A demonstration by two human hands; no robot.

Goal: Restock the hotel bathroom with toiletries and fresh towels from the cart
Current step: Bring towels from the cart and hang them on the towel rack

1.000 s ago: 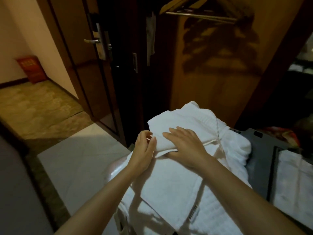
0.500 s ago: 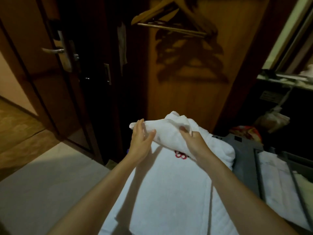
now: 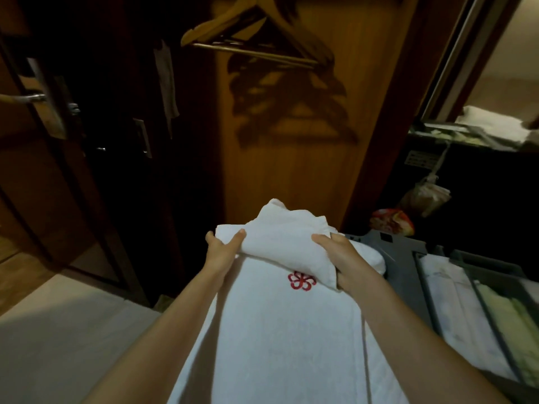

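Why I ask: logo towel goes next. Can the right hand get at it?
Probably not yet: the right hand grips the small towel, as does the left hand. The logo towel lies bare just below.

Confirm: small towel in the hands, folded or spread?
Folded: the small towel is a thick layered bundle, left hand and right hand gripping its ends, over the flat logo towel.

This is a hotel room's entry hall. Wooden hangers (image 3: 256, 30) sit on a rail (image 3: 250, 52) in the open wardrobe (image 3: 291, 170) at top centre. A heavy door (image 3: 17, 158) with a lever handle (image 3: 23, 98) is at the left. At lower right, a grey housekeeping cart (image 3: 405, 258) carries white towels (image 3: 262, 330), one with a red embroidered emblem (image 3: 302, 281).
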